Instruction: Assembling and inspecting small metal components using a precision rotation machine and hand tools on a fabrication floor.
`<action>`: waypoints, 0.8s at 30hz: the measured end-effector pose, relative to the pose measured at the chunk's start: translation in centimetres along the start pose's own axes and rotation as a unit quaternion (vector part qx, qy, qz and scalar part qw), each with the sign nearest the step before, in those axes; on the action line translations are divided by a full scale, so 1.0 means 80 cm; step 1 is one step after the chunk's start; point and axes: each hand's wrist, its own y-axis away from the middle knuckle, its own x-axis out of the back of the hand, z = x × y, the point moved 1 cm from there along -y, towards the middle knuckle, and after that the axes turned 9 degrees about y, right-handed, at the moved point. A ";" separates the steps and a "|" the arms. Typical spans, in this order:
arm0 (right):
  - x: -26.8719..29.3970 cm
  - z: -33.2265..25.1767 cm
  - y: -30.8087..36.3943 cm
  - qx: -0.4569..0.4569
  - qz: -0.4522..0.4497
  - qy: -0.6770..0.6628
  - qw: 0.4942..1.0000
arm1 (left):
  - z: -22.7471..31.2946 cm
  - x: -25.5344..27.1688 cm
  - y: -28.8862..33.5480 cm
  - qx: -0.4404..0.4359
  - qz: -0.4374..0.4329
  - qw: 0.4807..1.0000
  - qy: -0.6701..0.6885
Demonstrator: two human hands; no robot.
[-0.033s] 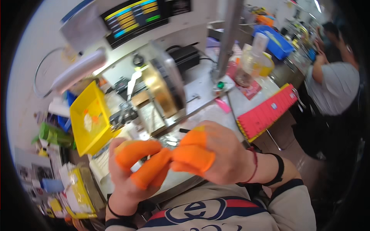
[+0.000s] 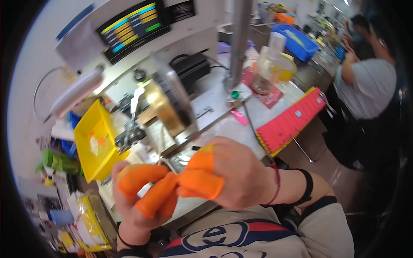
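My left hand (image 2: 144,195) and my right hand (image 2: 230,174) meet in front of me, with orange finger covers on the fingers. Both are closed, their fingertips pinched close together. Whatever they pinch is hidden by the covers. A short dark rod end (image 2: 196,148) shows just above my right hand's fingers; whether that hand holds it, I cannot tell. Beyond the hands is a machine with a brass-coloured wheel (image 2: 162,107). Shiny clear plastic (image 2: 178,162) lies on the bench right behind my fingers.
A yellow tray (image 2: 87,160) with small orange and pale bits stands left. On the right are a red ruled board (image 2: 290,120), a clear bottle (image 2: 263,77) and a blue bin (image 2: 297,42). A lit screen (image 2: 131,29) hangs above. Another person (image 2: 365,88) works at far right.
The bench and machine have shifted left in the picture as the view turned. My two hands also sit slightly further left, still pinched together.
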 end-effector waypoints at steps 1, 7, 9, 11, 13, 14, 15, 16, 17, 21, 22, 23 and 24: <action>0.008 -0.008 -0.001 0.041 -0.002 0.069 0.997 | 0.017 0.011 -0.007 -0.013 -0.022 0.999 -0.039; 0.054 -0.011 0.013 0.037 0.040 0.172 0.983 | 0.063 -0.005 -0.054 -0.053 -0.094 0.988 -0.113; 0.073 -0.005 0.021 0.021 0.096 0.191 0.977 | 0.080 -0.025 -0.068 -0.056 -0.083 0.991 -0.087; 0.107 0.006 0.037 0.010 0.123 0.189 0.974 | 0.093 -0.044 -0.086 -0.056 -0.082 0.995 -0.021; 0.148 0.032 0.052 -0.024 0.247 0.086 0.965 | 0.097 -0.071 -0.097 -0.069 -0.097 0.992 0.034; 0.164 0.066 0.087 -0.014 0.205 0.193 0.959 | 0.092 -0.100 -0.105 -0.057 -0.122 0.989 0.054; 0.199 0.056 0.105 -0.161 0.179 0.271 0.932 | 0.089 -0.122 -0.107 -0.036 -0.165 0.985 0.037; 0.228 0.060 0.122 -0.223 0.319 0.186 0.902 | 0.091 -0.145 -0.109 -0.026 -0.209 0.977 0.027; 0.262 0.073 0.149 -0.257 0.531 0.086 0.803 | 0.091 -0.173 -0.108 -0.014 -0.248 0.967 0.056; 0.347 0.090 0.237 -0.201 0.568 0.083 0.793 | 0.072 -0.248 -0.073 0.016 -0.361 0.929 0.081; 0.349 0.085 0.250 -0.230 0.507 0.126 0.821 | 0.071 -0.263 -0.065 0.024 -0.363 0.928 0.077; 0.346 0.083 0.257 -0.256 0.442 0.166 0.843 | 0.070 -0.276 -0.060 0.043 -0.369 0.922 0.108; 0.331 0.086 0.261 -0.259 0.442 0.155 0.845 | 0.070 -0.283 -0.057 0.062 -0.374 0.915 0.137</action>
